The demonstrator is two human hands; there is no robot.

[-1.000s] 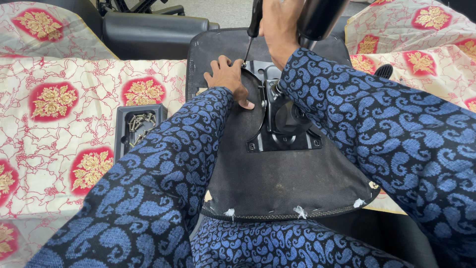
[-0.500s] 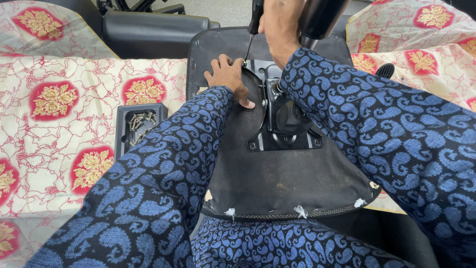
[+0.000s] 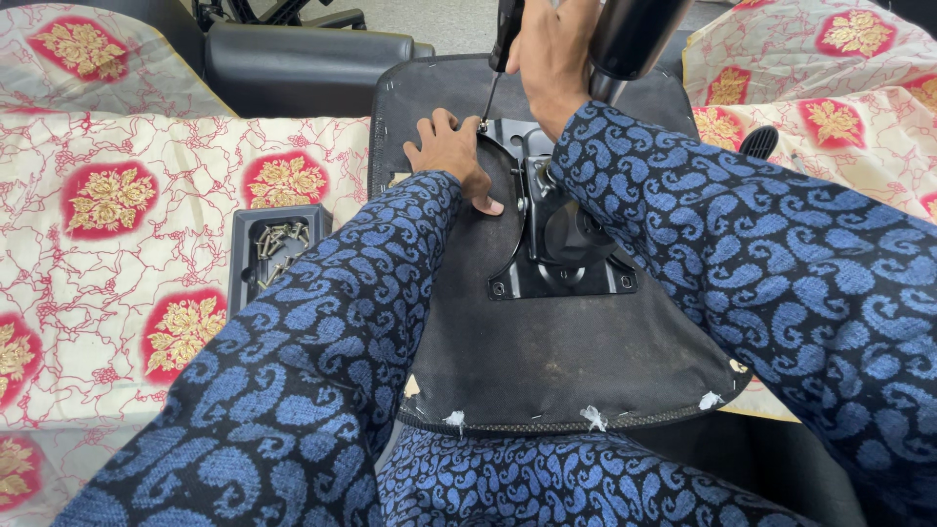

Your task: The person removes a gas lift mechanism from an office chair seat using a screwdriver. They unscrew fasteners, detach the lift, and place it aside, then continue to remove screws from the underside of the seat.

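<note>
Right hand [image 3: 551, 54]: closed around the black handle of a screwdriver [image 3: 496, 68], held near upright, its thin shaft angled down so the tip meets the upper left corner of the black metal mounting plate [image 3: 561, 278]. Left hand [image 3: 451, 156]: laid flat, fingers spread and gripping nothing, pressing on the dark underside of the upturned chair seat [image 3: 547, 351] with the thumb touching the plate's curved edge, just beside the tip. The seat rests across the person's lap; the plate sits on its upper middle, a black cylinder [image 3: 634, 34] rising from it. A black tray of loose screws [image 3: 273, 244] lies left of the seat on a cream and red floral cloth [image 3: 117, 263]. Both sleeves are blue paisley.
</note>
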